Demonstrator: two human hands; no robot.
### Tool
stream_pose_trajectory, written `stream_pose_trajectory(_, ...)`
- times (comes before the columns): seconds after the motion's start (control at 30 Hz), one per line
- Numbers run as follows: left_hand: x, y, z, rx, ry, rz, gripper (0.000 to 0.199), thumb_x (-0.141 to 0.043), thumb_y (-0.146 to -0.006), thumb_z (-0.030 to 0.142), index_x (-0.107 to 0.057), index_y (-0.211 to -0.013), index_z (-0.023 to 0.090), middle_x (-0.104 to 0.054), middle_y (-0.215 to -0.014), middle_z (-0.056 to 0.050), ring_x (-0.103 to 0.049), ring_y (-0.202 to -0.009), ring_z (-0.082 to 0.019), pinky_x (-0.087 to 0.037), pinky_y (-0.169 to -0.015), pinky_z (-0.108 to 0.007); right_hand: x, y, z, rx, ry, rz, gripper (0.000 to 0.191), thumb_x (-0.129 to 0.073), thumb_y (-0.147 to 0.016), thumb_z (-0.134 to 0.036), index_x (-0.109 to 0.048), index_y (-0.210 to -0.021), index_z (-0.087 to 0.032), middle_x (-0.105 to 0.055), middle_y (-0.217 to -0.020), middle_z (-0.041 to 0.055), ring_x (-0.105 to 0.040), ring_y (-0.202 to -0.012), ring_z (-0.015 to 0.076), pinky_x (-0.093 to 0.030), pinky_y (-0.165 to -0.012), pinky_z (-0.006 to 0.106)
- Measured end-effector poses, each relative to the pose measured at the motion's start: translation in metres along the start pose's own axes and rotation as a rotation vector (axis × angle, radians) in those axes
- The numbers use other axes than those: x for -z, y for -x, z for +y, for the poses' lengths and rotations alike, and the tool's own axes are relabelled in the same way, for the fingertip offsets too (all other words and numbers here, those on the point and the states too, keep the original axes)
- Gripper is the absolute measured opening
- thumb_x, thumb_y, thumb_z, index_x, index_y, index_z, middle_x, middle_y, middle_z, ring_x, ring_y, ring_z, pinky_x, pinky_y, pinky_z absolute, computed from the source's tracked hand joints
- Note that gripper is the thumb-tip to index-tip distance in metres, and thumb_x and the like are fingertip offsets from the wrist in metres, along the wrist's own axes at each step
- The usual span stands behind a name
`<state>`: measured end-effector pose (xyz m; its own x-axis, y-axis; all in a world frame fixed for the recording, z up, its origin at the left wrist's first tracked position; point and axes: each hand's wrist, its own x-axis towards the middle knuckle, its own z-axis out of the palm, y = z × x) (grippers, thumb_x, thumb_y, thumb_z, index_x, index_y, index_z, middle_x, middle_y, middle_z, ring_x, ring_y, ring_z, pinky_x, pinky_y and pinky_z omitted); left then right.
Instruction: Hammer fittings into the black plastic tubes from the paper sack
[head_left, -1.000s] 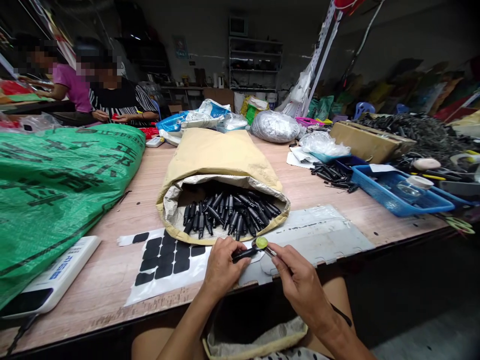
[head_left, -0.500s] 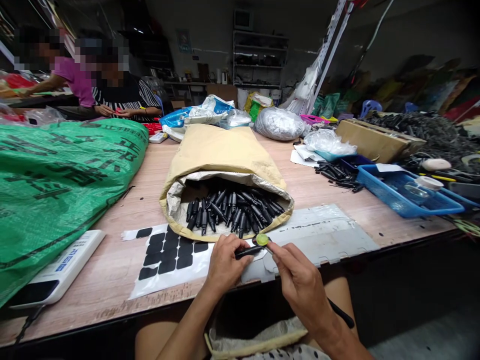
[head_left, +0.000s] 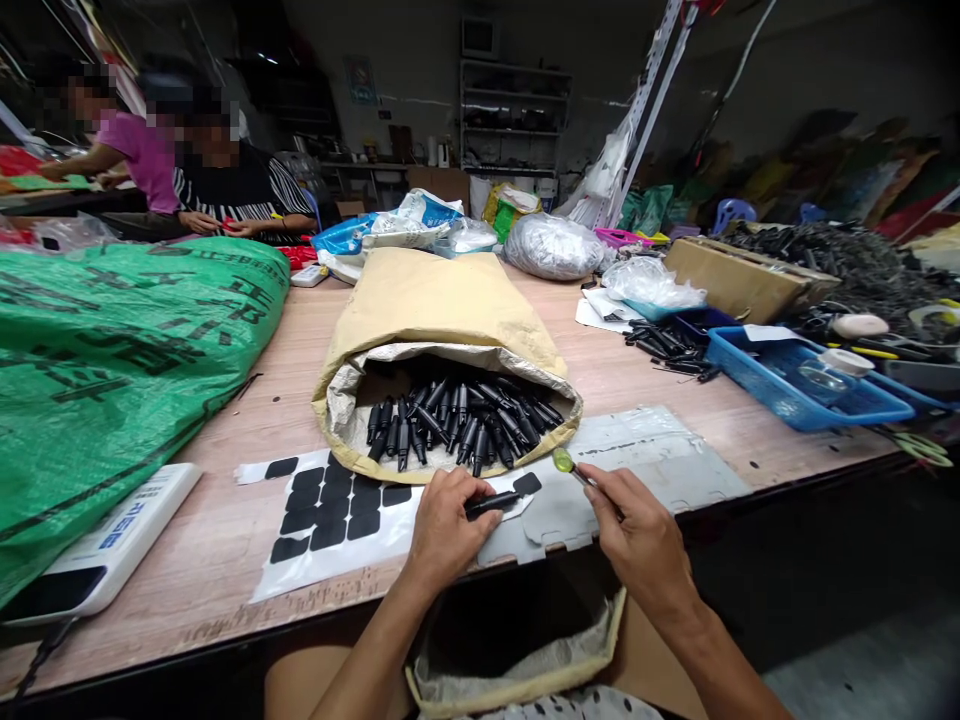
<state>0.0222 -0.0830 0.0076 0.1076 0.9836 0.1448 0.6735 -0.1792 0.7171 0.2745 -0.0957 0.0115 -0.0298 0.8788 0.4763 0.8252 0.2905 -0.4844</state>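
Note:
My left hand point(head_left: 454, 525) pinches a black tube point(head_left: 493, 503) above the table's front edge. To its right my right hand point(head_left: 637, 515) grips a thin tool with a round yellow-green tip point(head_left: 562, 460), held apart from the tube. A black square sticker point(head_left: 527, 484) shows just past the tube's end. Behind my hands lies an open tan sack point(head_left: 450, 290), its mouth facing me, with several black tubes point(head_left: 478, 440) inside. A white sheet with black square stickers point(head_left: 335, 505) lies left of my left hand.
On the left are a green sack point(head_left: 135, 320) and a white device point(head_left: 127, 535). A grey board point(head_left: 637, 465) lies at right, with a blue tray point(head_left: 810, 385) beyond it. A second open sack point(head_left: 517, 675) is below my hands. Two people sit at the far left.
My right hand has moved right with the tool, and its yellow-green tip has left the tube's end. My left hand still holds the tube. The view has shifted slightly.

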Motion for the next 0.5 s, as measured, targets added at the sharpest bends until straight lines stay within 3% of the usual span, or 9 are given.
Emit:
stream_pose_trajectory(0.2, 0.001, 0.001, 0.002, -0.017, -0.029, 0.005, 0.016, -0.075, -0.074, 0.015, -0.073, -0.088, 0.023, -0.067, -0.089, -0.002, -0.054, -0.094, -0.025, -0.042, -0.085, -0.038, -0.005, -0.008, 0.049, 0.052, 0.296, 0.008, 0.029, -0.054, -0.095, -0.020, -0.074, -0.115, -0.027, -0.068, -0.087, 0.0032, -0.059, -0.086, 0.0211, -0.041, -0.077, 0.033)
stream_pose_trajectory(0.5, -0.001, -0.001, -0.002, -0.050, -0.047, 0.006, 0.010, -0.076, -0.084, 0.030, -0.072, -0.091, 0.023, -0.067, -0.089, -0.003, -0.055, -0.092, -0.026, -0.041, -0.083, -0.038, -0.022, -0.012, 0.050, 0.071, 0.418, 0.156, 0.027, -0.057, -0.092, -0.016, -0.072, -0.114, -0.024, -0.068, -0.094, 0.0037, -0.054, -0.085, 0.0210, -0.038, -0.080, 0.033)
